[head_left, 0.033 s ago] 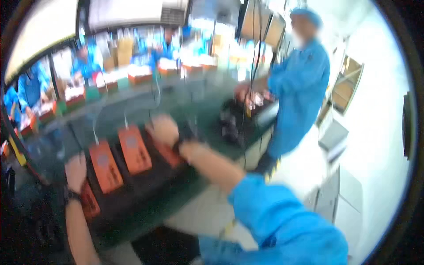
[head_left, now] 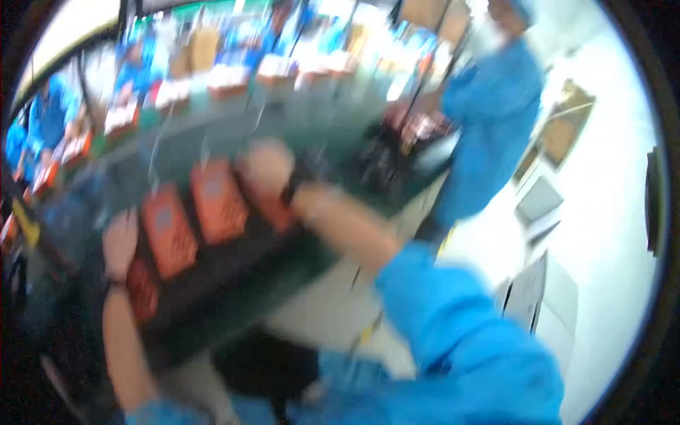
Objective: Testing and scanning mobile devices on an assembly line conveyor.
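Several flat orange rectangular slabs, blurred and with dark print, lie in a slanting row on a dark mat. Two show whole in the middle: a left one and a right one, each with a thin pale cable at its far end. My left hand rests at the far end of the leftmost slab. Over the far part of the rightmost slab is my right hand. Motion smears the fingers of both hands, so their grip is unclear.
A person in blue stands at the right end of the dark green bench, beside a dark heap. Orange-sided boxes line the far side, with more people beyond. White boxes stand on the right.
The whole view has shifted, so the bench and slabs sit higher in the picture and look more blurred. Both hands stay at the same slabs.
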Tool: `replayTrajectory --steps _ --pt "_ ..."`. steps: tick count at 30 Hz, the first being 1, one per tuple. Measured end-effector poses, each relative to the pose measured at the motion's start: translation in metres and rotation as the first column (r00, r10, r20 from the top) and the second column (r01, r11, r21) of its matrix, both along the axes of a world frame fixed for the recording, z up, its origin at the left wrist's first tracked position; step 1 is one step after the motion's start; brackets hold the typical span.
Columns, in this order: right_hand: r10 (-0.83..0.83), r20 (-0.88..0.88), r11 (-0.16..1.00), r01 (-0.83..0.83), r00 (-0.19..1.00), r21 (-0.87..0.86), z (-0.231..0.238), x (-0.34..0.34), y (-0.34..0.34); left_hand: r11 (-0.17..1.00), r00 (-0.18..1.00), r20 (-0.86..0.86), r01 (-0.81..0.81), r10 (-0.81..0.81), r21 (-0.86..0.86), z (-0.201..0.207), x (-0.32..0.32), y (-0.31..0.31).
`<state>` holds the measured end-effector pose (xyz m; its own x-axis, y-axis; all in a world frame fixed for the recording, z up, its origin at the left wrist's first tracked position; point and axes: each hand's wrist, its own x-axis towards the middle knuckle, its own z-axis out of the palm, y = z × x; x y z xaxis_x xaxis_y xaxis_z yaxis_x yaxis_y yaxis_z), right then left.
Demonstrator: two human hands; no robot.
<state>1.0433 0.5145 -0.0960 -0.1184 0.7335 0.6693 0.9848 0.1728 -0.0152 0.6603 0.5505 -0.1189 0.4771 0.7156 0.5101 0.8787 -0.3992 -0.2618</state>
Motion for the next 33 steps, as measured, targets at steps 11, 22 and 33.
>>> replayTrajectory --steps 11,22,33 --pt "0.223 0.086 0.975 -0.224 0.971 -0.002 -0.019 0.029 0.045 0.969 0.934 0.282 -0.170 0.217 -0.181 0.009 0.020 -0.015" --pt "0.101 -0.146 0.984 -0.120 0.984 -0.130 -0.008 0.022 0.033 0.967 0.925 0.297 -0.193 0.236 -0.167 0.012 0.027 -0.022" --pt "0.128 -0.090 0.983 -0.138 0.988 -0.118 -0.005 0.020 0.029 0.965 0.924 0.306 -0.175 0.230 -0.198 0.013 0.023 -0.023"
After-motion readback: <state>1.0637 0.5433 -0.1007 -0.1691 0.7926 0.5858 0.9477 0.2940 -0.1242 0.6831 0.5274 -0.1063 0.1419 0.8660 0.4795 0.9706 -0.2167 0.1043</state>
